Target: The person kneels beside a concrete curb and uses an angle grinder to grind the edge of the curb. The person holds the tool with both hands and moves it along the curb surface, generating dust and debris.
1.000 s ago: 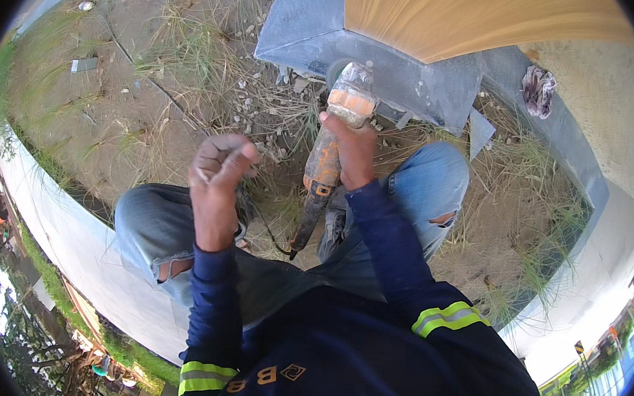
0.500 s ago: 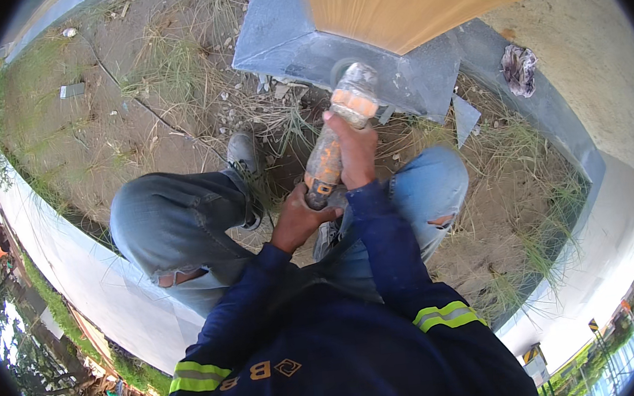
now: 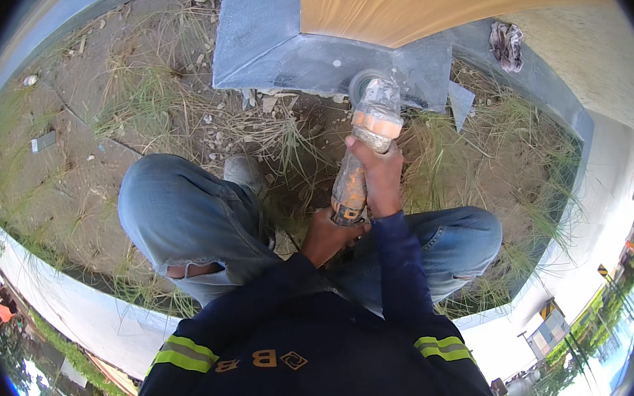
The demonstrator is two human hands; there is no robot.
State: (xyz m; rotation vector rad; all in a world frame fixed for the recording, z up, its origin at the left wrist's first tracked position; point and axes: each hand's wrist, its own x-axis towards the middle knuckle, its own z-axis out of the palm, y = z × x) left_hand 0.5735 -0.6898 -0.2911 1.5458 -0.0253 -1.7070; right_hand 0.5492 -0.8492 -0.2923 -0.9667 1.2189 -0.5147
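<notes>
A dusty orange-and-grey angle grinder (image 3: pixel 349 186) is held in both my hands. My right hand (image 3: pixel 381 180) wraps round its body just behind the head. Lower down, my left hand (image 3: pixel 328 236) grips the rear end, its fingers partly hidden. The grinder's round disc (image 3: pixel 358 83) lies against the front edge of a grey ledge (image 3: pixel 266 69); exact contact is hard to tell. A pale round spot shows on the ledge near the disc.
Above the ledge rises a tan-brown panel (image 3: pixel 420 1). A triangular grey piece (image 3: pixel 461 103) lies right of the disc, and a crumpled wad (image 3: pixel 506 46) rests on the grey border. Dry grass, rubble and a dark cord (image 3: pixel 100 129) cover the dirt. My bent knees flank the grinder.
The grinder and both hands have shifted right along the ledge edge. My right knee has swung outward and lower. The whole view has tilted slightly.
</notes>
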